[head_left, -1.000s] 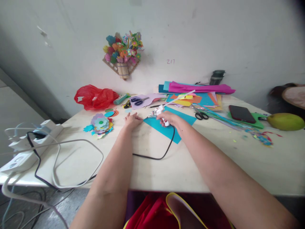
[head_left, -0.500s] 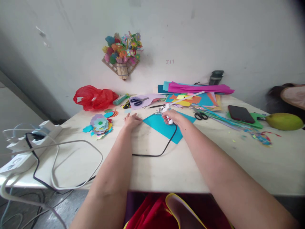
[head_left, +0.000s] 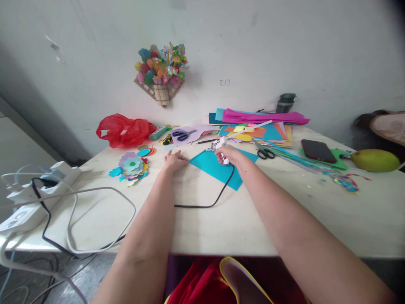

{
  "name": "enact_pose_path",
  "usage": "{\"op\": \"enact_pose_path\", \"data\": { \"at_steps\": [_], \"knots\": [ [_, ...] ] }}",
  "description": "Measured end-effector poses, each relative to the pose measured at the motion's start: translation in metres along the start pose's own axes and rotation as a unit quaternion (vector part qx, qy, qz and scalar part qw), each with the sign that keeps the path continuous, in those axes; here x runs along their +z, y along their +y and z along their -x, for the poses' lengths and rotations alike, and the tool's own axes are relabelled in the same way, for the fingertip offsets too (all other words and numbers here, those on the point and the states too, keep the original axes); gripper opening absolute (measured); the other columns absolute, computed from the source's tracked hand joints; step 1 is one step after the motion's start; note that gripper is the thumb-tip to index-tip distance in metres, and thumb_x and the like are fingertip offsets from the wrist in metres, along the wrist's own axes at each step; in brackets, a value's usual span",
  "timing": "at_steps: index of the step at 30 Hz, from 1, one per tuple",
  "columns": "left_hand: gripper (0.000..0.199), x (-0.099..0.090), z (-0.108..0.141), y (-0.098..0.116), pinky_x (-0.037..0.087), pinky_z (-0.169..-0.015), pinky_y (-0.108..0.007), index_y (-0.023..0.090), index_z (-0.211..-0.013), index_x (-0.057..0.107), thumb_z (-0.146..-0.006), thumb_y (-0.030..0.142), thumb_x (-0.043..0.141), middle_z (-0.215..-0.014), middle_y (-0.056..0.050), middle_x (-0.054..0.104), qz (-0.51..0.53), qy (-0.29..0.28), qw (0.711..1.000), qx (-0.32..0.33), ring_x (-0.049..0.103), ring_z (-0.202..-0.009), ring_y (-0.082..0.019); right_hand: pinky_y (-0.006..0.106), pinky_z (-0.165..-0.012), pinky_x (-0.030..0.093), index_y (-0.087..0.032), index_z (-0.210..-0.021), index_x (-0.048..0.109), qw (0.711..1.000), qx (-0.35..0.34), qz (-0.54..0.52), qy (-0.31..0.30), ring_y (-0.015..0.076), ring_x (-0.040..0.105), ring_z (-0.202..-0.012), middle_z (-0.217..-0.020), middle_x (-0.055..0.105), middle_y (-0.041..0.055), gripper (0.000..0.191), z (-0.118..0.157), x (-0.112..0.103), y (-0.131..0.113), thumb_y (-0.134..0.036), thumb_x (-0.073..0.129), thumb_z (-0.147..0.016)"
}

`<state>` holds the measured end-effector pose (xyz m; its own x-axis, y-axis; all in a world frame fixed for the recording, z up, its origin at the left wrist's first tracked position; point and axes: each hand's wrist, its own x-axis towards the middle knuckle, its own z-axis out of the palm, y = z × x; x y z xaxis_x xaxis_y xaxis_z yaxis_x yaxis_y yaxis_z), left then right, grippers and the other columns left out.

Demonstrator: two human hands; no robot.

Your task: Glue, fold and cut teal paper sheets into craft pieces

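Compared with 1 second ago, your right hand (head_left: 228, 154) has taken the white glue gun (head_left: 222, 142) from the left corner of the blue sheet (head_left: 215, 169) along its far edge; over the last 0.5 seconds it has barely shifted. That suggests you have already gone over the stretch by that corner, though any glue is too small to make out. Your right fingers are clamped on the gun's handle, above the sheet, which lies on the table (head_left: 202, 232) before you. Your left hand (head_left: 175, 161) rests just beside the sheet's left corner, fingers apart and gripping nothing; you cannot tell whether the thumb touches it. The 1 black cord (head_left: 196, 206) runs nearer you than the sheet.
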<state>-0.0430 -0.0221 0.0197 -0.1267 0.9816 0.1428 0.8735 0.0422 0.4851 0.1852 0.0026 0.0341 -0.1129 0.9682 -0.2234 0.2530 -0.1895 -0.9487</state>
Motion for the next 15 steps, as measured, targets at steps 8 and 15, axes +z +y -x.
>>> {"op": "enact_pose_path", "data": {
  "at_steps": [8,15],
  "knots": [
    [0.019,-0.003,0.005,0.007,0.003,-0.106,-0.049,0.024,-0.076,0.068,-0.061,0.026,0.058,-0.135,0.003,0.040,-0.027,-0.026,0.999,0.006,0.009,-0.133,-0.030,0.021,-0.034,0.038,-0.014,-0.064,0.048,1.000,-0.002,-0.022,0.022,0.0135,0.051,-0.036,-0.039,0.050,-0.0005,0.006,-0.001,-0.005,0.003,-0.014,0.053,-0.068],
    [0.025,-0.014,0.015,0.021,-0.001,-0.102,-0.057,0.030,-0.085,0.066,-0.064,0.032,0.054,-0.141,0.008,0.028,-0.090,-0.147,0.983,0.058,0.005,-0.133,-0.030,0.021,-0.036,0.040,-0.013,-0.069,0.051,1.000,0.003,-0.017,-0.006,0.0134,0.053,-0.036,-0.044,0.057,0.0017,0.004,-0.009,-0.012,0.008,-0.015,0.054,-0.068]
  ]
}}
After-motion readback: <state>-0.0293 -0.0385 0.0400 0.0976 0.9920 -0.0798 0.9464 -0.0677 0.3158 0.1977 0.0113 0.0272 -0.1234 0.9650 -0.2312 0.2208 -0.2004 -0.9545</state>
